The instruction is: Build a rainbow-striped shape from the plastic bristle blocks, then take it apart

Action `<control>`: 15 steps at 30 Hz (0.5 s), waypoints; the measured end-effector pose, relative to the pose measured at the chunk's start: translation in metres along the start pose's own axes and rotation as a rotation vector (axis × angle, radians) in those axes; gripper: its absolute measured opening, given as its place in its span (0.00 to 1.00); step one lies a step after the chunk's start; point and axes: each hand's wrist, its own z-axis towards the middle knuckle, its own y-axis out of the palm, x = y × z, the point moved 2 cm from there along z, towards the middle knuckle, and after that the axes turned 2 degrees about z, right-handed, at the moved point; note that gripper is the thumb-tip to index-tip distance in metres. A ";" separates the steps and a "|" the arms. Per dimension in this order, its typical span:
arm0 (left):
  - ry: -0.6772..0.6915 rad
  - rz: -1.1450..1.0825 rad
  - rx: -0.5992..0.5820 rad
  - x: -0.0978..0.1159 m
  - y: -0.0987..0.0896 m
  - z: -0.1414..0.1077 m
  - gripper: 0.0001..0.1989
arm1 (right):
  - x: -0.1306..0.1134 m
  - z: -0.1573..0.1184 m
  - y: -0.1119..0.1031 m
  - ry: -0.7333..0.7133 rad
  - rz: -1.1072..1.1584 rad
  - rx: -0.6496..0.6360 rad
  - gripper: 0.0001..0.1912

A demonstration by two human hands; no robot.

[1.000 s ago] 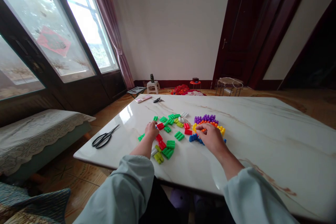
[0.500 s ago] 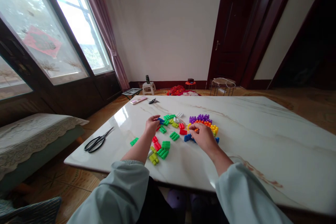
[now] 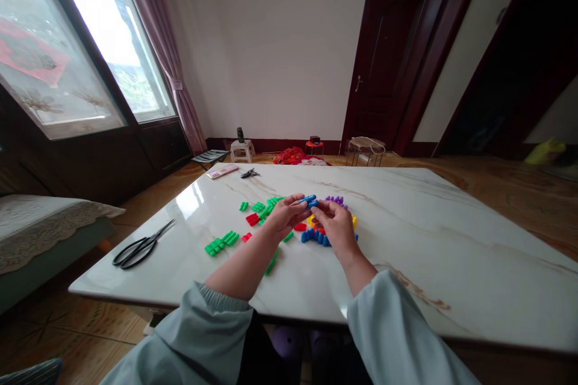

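Over the middle of the marble-topped table, my left hand [image 3: 289, 215] and my right hand [image 3: 335, 222] come together. Between their fingertips is a blue toy building block [image 3: 309, 200], gripped from both sides. Just below my right hand lies a row of joined blue blocks [image 3: 315, 237]. Purple blocks [image 3: 335, 199] and yellow blocks [image 3: 354, 219] show behind and beside that hand, partly hidden. Near my left forearm are loose green blocks [image 3: 221, 243] and red blocks [image 3: 253, 219]; the arm covers some of them.
Black-handled scissors [image 3: 142, 246] rest on the left part of the table [image 3: 428, 240]. Toward its far left edge lie a pink flat case [image 3: 222, 171] and a small dark tool [image 3: 250, 174]. Stools [image 3: 242, 149] stand on the floor beyond.
My left hand has moved right with the blue block, and my right hand now meets it there. The head view has shifted to the right. Several green blocks appear differently placed.
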 end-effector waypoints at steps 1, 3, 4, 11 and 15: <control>-0.005 0.040 -0.013 -0.001 0.001 0.000 0.16 | -0.001 0.000 -0.002 0.001 0.009 0.018 0.24; 0.009 0.161 -0.032 -0.004 0.001 0.001 0.16 | -0.002 0.001 -0.006 -0.006 0.012 0.049 0.23; 0.024 0.234 -0.035 -0.005 0.000 0.002 0.16 | -0.002 0.001 -0.008 -0.016 0.003 0.055 0.22; 0.106 0.501 -0.067 -0.012 -0.007 0.004 0.22 | -0.004 0.001 -0.007 -0.069 -0.129 0.008 0.18; 0.116 0.599 -0.171 -0.014 -0.013 0.005 0.25 | 0.000 0.002 -0.007 -0.061 -0.188 -0.045 0.16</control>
